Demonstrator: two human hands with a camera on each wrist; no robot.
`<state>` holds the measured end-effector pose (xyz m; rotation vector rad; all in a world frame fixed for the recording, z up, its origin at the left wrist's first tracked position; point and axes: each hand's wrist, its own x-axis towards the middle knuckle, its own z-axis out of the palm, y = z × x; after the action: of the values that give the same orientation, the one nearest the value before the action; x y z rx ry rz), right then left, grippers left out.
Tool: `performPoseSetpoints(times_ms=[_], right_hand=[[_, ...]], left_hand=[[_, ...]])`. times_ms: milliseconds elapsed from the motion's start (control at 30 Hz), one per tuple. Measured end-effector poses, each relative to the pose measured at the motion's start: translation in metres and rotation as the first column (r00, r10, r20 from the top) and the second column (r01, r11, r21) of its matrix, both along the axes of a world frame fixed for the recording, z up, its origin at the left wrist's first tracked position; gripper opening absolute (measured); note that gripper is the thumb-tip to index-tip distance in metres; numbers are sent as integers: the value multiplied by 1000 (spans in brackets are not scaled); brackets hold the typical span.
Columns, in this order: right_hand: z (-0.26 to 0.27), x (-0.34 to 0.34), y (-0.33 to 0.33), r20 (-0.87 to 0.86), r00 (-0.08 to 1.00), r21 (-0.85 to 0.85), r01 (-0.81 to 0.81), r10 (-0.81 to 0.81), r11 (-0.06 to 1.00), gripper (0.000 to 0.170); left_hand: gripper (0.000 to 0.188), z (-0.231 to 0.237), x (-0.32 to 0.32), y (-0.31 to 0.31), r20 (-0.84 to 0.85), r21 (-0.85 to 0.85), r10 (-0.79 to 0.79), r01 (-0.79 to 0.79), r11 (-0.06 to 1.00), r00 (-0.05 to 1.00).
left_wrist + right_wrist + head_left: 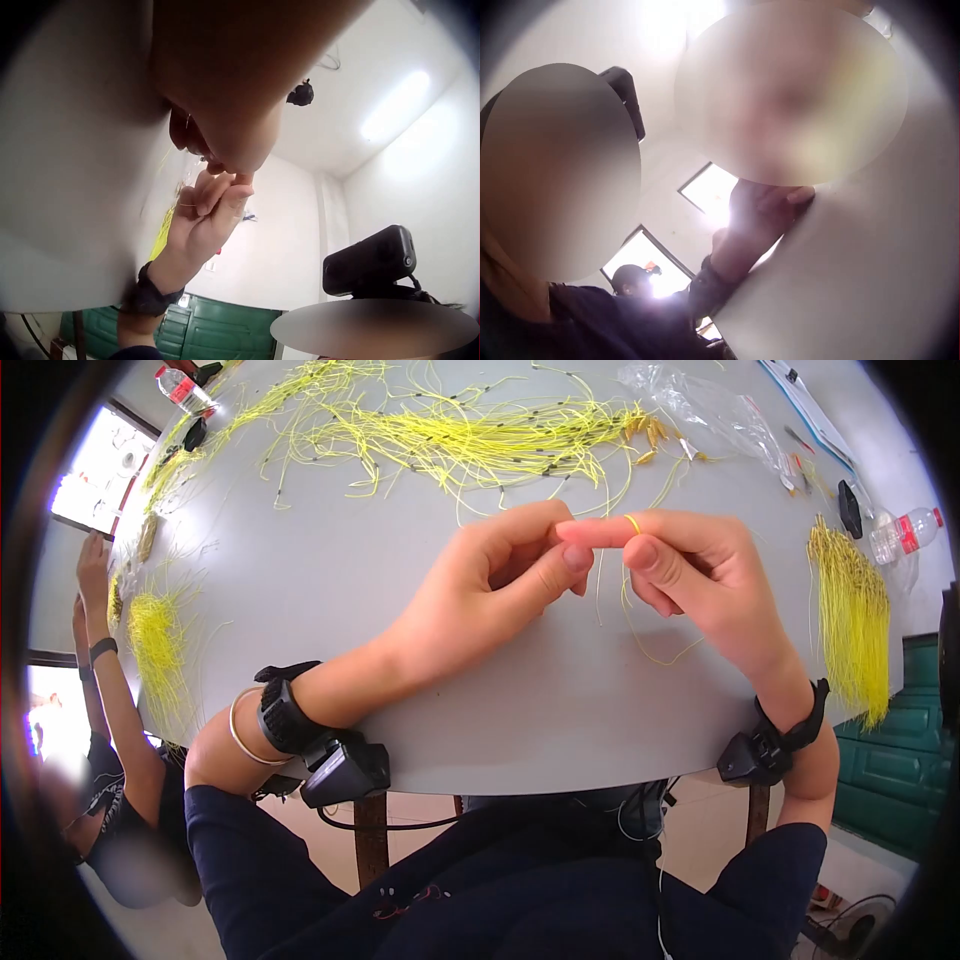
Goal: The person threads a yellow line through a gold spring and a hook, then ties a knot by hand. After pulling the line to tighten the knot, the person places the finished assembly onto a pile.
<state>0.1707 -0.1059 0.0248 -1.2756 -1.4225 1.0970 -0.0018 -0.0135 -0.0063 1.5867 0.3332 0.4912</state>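
In the head view, both hands meet over the grey table. A thin yellow string [632, 523] loops around the right index finger, and its loose end trails down to the tabletop. My right hand [705, 560] keeps that index finger stretched toward the left hand, while its thumb presses in against the curled fingers and the string. With thumb and bent fingers, my left hand [490, 575] pinches at the tip of the right index finger, where a strand hangs below. The pinched part is hidden by the fingers. A blurred patch covers much of the right wrist view.
Behind the hands lies a long bundle of yellow strings [480, 440] with dark marks. More yellow strings hang over the right edge [850, 620] and lie at the left [160, 640]. A clear plastic bag [710, 410] and a bottle [905, 535] stand farther off. Another person's arm [120, 690] reaches in at left.
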Motion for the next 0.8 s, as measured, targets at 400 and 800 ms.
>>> performPoseSetpoints(times_ms=[400,800], right_hand=[[-3,-5,-4,662,695,509,-142,-281,849,8],[14,26,1,616,596,739,-213,-515,639,6]], left_hand=[[28,13,-3,-1,-93,-176,-210,192,965,973],[26,15,-6,1,-22,-245,-257,244,938,966]])
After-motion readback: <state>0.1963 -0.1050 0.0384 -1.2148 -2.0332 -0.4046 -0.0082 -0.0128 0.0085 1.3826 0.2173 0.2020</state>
